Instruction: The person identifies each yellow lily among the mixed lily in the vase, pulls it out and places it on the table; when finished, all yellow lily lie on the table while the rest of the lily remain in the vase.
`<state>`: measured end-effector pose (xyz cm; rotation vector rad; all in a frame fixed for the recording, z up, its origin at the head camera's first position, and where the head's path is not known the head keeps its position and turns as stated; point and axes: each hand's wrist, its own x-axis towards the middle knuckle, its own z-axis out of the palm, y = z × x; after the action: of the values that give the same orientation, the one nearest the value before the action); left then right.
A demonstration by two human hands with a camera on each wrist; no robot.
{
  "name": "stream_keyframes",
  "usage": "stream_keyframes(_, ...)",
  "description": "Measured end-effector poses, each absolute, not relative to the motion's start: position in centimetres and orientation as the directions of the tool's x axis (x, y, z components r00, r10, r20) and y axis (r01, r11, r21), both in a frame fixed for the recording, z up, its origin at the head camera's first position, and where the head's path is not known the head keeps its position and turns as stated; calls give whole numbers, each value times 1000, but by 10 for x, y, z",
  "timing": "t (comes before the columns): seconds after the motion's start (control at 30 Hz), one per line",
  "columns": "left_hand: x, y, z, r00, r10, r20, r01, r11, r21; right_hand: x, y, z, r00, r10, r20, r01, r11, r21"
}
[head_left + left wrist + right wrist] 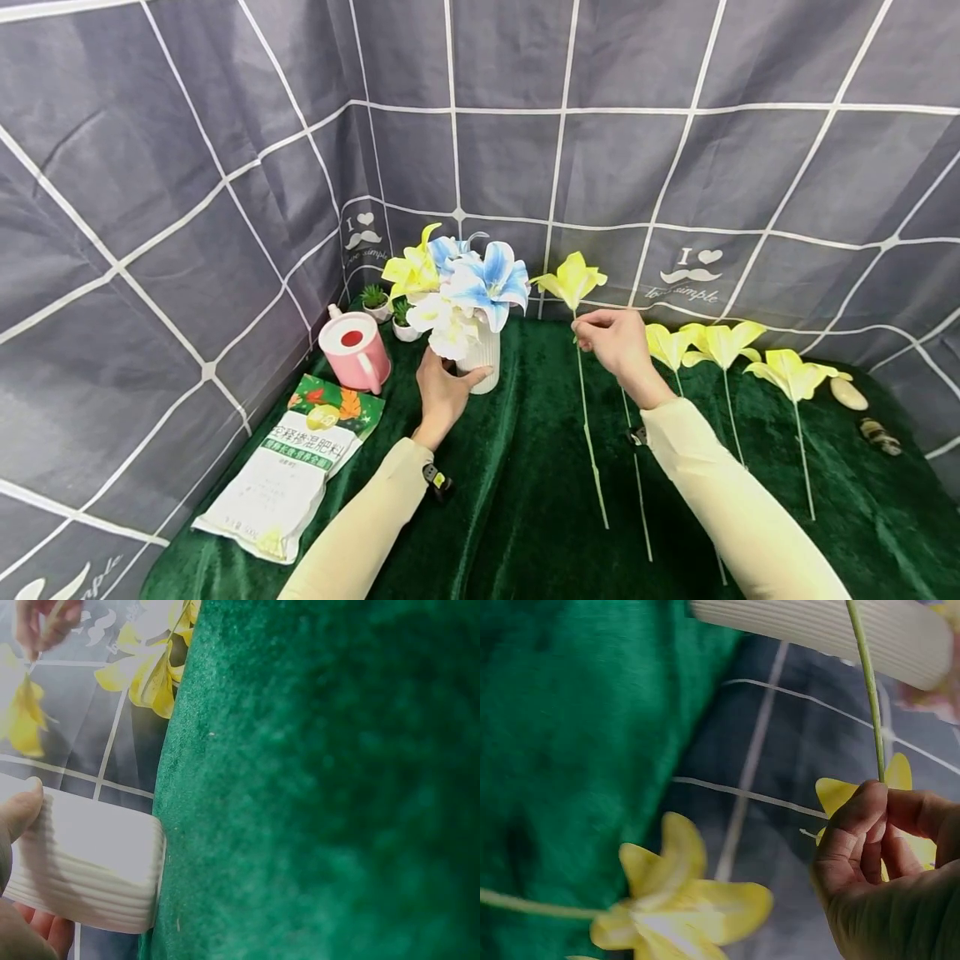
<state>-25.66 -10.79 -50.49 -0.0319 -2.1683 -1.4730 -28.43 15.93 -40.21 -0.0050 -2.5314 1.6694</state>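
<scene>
My left hand [444, 392] grips a white ribbed vase [486, 367] low on its side, thumb in front and fingers behind, as the left wrist view also shows. Blue, white and yellow artificial lilies [472, 287] fill the vase. To the right of it, my right hand [617, 340] pinches the stem of a yellow artificial lily [573, 280] just under the bloom. The lily stands upright, its long stem [588, 433] hanging down over the green cloth. In the right wrist view, thumb and fingertips [870, 796] close on that green stem, and the vase [832, 630] shows beyond it.
Several yellow lilies [795, 375] lie on the green velvet cloth [517, 533] at the right, beside a pale stone [848, 393] and a striped stone [879, 436]. At the left are a pink watering can [356, 354], a fertilizer bag [285, 475] and small potted succulents [406, 321]. Grey checked curtains surround the table.
</scene>
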Motion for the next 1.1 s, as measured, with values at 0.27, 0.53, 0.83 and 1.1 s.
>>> stream_keyframes(0.27,-257,-107,-505,-875,-266,405,282,399,872,-299,153,-440,-996,86,2,40,488,-872)
stream_keyframes(0.53,-258,-106,-503,-877,-266,401,286,383,878,-311,151,-470,-998,56,-26,52,540,-840)
stream_keyframes(0.83,-257,-107,-503,-868,-268,419,298,395,869,-309,149,-474,-993,55,-103,117,524,-844)
stream_keyframes(1.1,-257,-109,-504,-874,-267,406,283,398,873,-309,149,-476,-984,23,-175,162,501,-850)
